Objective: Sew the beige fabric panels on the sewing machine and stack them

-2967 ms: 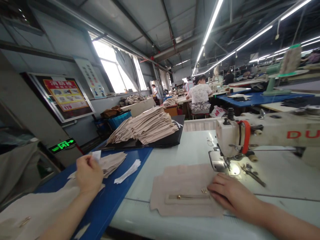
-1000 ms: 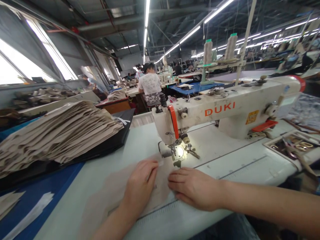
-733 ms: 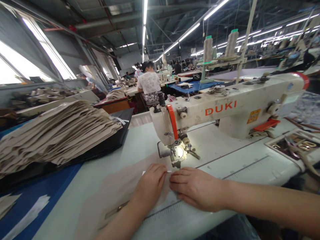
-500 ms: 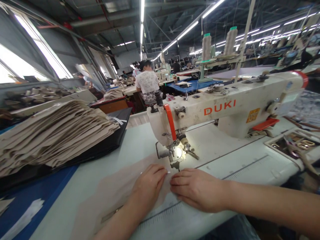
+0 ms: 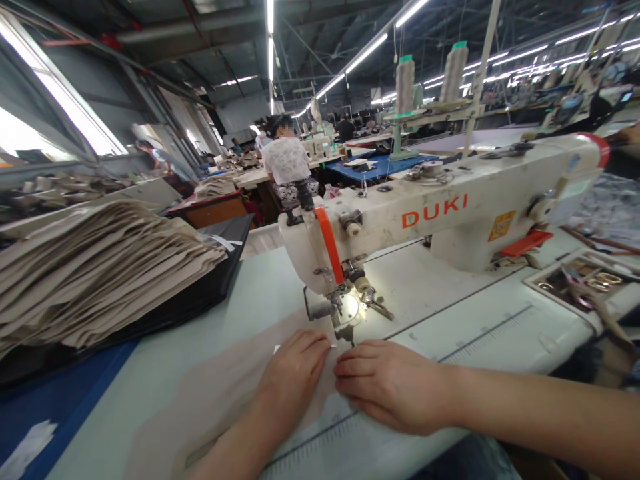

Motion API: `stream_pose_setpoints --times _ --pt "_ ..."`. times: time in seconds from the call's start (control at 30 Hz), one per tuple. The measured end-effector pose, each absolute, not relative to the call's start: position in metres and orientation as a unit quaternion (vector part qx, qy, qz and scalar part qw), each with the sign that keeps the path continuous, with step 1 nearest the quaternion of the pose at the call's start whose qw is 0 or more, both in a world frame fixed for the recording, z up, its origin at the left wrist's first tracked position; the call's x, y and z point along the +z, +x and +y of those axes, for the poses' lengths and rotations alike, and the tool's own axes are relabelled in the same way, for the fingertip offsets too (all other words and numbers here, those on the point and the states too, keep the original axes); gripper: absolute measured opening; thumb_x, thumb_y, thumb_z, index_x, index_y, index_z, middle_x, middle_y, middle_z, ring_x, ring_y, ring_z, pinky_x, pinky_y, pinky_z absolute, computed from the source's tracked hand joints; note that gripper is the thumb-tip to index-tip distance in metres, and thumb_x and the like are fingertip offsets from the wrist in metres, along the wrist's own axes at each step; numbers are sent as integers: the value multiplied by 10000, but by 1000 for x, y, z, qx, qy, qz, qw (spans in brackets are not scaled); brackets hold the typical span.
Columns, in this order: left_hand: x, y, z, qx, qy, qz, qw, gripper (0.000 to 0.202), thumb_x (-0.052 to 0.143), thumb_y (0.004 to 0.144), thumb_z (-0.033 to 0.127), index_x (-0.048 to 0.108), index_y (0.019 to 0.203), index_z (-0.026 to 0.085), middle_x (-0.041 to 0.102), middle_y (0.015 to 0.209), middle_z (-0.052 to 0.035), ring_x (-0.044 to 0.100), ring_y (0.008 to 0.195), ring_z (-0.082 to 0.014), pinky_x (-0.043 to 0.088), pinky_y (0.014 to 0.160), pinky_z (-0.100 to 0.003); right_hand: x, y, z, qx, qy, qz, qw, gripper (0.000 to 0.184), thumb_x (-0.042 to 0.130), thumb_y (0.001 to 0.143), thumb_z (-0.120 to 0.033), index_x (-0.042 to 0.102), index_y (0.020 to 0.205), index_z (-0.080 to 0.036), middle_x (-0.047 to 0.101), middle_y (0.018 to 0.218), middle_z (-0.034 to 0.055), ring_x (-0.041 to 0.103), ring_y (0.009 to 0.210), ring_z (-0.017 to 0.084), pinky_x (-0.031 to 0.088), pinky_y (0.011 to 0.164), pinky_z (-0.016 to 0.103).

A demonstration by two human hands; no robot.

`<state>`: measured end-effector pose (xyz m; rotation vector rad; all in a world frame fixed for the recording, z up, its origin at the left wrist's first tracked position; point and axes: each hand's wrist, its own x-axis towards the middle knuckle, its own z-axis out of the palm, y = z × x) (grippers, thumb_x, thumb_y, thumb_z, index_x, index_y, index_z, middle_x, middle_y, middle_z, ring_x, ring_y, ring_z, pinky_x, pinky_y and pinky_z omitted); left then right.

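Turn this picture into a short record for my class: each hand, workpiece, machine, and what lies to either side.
Left hand: on the fabric, over a partly hidden white strip
Right hand: palm down by the fabric's right edge; contact unclear
Workpiece: pale fabric piece, flat
Machine: white sewing machine, orange DUKI lettering, needle area lit
Left side: stacked beige pieces on black material
Right side: tray of small parts

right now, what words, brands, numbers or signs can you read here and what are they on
"DUKI": orange letters on the sewing machine.
Yellow sticker on the machine: too small to read.
Ruler scale on the tabletop: tick marks show, any numbers too blurred to read.
No other text is legible.
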<state>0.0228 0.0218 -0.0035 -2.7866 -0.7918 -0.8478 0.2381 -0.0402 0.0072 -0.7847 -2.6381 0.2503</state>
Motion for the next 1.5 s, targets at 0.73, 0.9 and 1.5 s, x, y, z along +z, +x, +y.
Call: stream_pose_setpoints --times 0.73,0.9,1.5 --pt "-3 23 17 -273 -922 -236 139 307 368 962 97 664 920 163 705 892 -55 659 833 -172 576 794 -306 5 238 -39 88 -278 -936 197 259 454 982 -221 633 1139 -119 684 1147 101 565 1144 208 428 999 342" --pt "-3 23 18 -261 -924 -243 139 311 378 930 54 666 922 170 713 890 -50 664 838 -173 582 813 -314 7 238 -40 95 -275 -936 198 262 452 982 -214 640 1135 -116 685 1144 118 564 1146 205 430 1006 347" --pt "-2 17 2 -236 -920 -293 111 311 405 948 187 687 1072 142 728 1058 -105 686 973 -206 592 875 -349 17 238 4 6 -350 -925 150 211 533 952 -229 694 1054 -139 638 938 72 563 900 208 450 832 318"
